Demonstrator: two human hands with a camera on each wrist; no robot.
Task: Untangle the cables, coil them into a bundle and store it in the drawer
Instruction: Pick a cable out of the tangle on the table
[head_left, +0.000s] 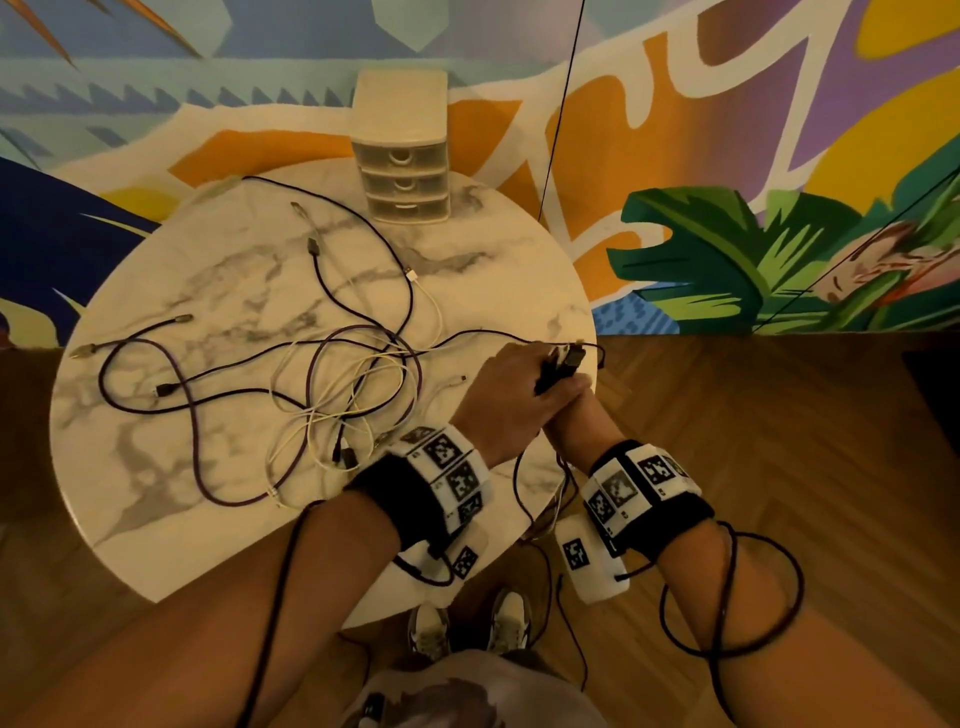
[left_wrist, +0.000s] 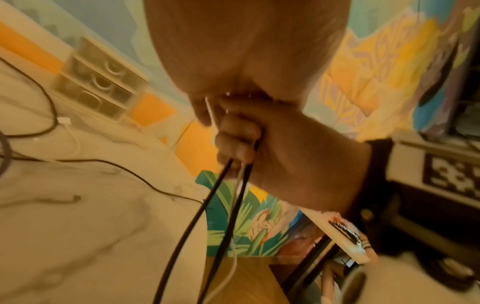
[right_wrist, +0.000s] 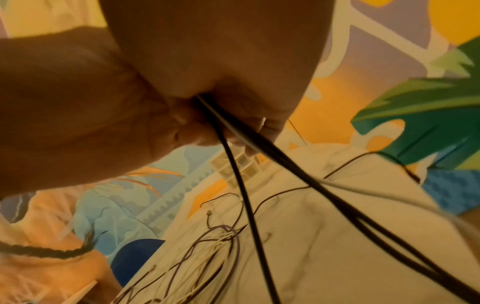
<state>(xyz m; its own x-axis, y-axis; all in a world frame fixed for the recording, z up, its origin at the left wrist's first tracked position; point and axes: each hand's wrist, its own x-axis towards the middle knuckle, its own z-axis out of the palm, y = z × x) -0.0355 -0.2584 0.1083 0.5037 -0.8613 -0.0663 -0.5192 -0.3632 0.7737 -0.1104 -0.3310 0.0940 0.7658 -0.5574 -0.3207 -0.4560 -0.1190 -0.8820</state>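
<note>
Both my hands meet at the right edge of the round marble table (head_left: 156, 467). My left hand (head_left: 511, 395) lies over my right hand (head_left: 569, 410), and both grip the same bunch of black and white cable ends (head_left: 563, 361), whose plugs stick out above the fingers. In the left wrist view my right hand (left_wrist: 272, 148) is a fist round the strands, and black cables (left_wrist: 207, 216) hang out beneath it. The right wrist view shows those cables (right_wrist: 241, 185) leaving my right hand (right_wrist: 221, 61). A loose tangle of purple, black and white cables (head_left: 332, 384) sprawls across the table.
A small cream unit of three drawers (head_left: 402, 150), all closed, stands at the table's far edge against a painted wall. Cable loops (head_left: 530, 493) hang off the table's near right edge beneath my hands. Wood floor and my shoes (head_left: 467, 623) lie below.
</note>
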